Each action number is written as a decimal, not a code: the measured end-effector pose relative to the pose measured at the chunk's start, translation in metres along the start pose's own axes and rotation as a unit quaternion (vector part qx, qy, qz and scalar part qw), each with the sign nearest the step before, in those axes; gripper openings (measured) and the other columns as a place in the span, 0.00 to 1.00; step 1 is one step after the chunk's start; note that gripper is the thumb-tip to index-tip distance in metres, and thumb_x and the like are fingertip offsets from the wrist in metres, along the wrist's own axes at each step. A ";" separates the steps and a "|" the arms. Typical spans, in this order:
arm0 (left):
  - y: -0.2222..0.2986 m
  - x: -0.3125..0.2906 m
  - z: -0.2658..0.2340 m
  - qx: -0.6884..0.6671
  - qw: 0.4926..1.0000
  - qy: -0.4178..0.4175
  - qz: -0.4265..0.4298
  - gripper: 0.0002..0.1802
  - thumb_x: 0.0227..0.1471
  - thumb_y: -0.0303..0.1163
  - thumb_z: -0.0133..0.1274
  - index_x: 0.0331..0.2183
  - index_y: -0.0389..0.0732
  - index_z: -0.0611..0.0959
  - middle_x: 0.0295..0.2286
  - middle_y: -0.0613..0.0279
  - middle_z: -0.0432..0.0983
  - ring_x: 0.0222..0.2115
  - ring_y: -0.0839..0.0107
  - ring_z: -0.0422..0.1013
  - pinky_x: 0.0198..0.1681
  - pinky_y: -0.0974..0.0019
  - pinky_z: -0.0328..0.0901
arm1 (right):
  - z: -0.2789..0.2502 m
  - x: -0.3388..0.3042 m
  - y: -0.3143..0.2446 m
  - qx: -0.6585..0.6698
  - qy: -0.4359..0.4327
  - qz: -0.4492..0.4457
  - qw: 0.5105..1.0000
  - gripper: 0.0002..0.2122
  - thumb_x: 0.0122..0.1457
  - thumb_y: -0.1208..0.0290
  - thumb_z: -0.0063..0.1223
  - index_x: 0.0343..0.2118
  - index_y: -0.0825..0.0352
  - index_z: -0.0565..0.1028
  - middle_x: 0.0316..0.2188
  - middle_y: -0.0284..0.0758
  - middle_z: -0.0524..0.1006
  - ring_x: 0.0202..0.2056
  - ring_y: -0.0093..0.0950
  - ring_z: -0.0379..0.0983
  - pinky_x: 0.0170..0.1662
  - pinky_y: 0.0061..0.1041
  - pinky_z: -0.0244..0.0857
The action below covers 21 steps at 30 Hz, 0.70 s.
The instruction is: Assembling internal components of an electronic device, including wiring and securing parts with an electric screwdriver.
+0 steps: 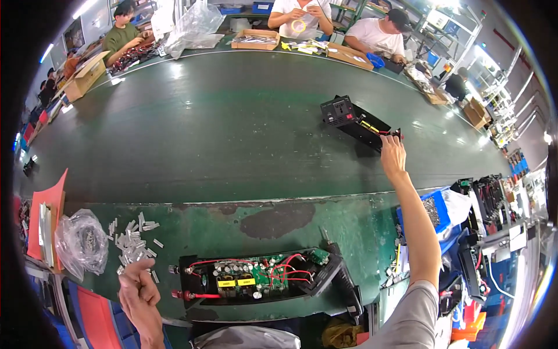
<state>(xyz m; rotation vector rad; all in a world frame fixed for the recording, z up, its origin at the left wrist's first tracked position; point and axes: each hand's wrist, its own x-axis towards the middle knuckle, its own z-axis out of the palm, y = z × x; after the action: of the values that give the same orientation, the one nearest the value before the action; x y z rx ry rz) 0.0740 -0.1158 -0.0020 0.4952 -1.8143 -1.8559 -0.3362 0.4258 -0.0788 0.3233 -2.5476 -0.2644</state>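
Note:
Out on the far right of the green belt, my right hand (393, 156) grips the near end of a black power inverter (363, 125). Its top is open, and sockets and a red switch show on its far end. My left hand (139, 296) is at the lower left with its fingers curled; whatever they may hold is hidden. Just beyond it lies a pile of small silver metal clips (132, 244). In front of me, a second open inverter (256, 278) shows its green circuit board, red wires and yellow-wrapped parts. A screwdriver-like tool (324, 234) lies by its right end.
A clear plastic bag (84, 241) lies left of the clips, beside a red-sided box (49, 218). Right of my arm stand a blue bin (439, 209) of small parts and several black housings (491, 200). Across the belt (232, 128), several people work behind cardboard trays (256, 39).

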 end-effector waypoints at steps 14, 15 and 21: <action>-0.011 0.017 -0.043 0.200 0.977 -0.069 0.015 0.18 0.67 0.27 0.44 0.53 0.30 0.80 0.27 0.66 0.70 0.27 0.81 0.65 0.22 0.76 0.64 | -0.079 -0.028 -0.082 0.041 -0.098 0.026 0.994 0.08 0.49 0.74 0.57 0.32 0.68 0.74 0.30 0.47 0.80 0.33 0.50 0.79 0.38 0.51 0.70; -0.010 0.016 -0.048 0.199 0.977 -0.072 0.010 0.18 0.67 0.27 0.44 0.53 0.30 0.80 0.27 0.66 0.70 0.27 0.81 0.65 0.22 0.76 0.64 | -0.105 -0.041 -0.095 0.044 -0.128 0.045 0.990 0.12 0.49 0.72 0.62 0.33 0.70 0.73 0.32 0.48 0.80 0.35 0.52 0.78 0.39 0.51 0.70; -0.032 0.025 -0.084 0.350 0.929 -0.120 -0.002 0.21 0.68 0.33 0.46 0.58 0.35 0.78 0.24 0.71 0.69 0.20 0.84 0.60 0.21 0.76 0.57 | -0.193 -0.129 -0.140 0.063 -0.217 0.054 0.973 0.12 0.54 0.70 0.62 0.37 0.68 0.73 0.35 0.44 0.78 0.35 0.49 0.78 0.37 0.48 0.69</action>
<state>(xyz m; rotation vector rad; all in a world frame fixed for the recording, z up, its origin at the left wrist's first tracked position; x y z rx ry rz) 0.0992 -0.1990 -0.0354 0.5205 -2.6402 -1.2583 -0.1010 0.3056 -0.0191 0.1882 -3.0105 -0.1442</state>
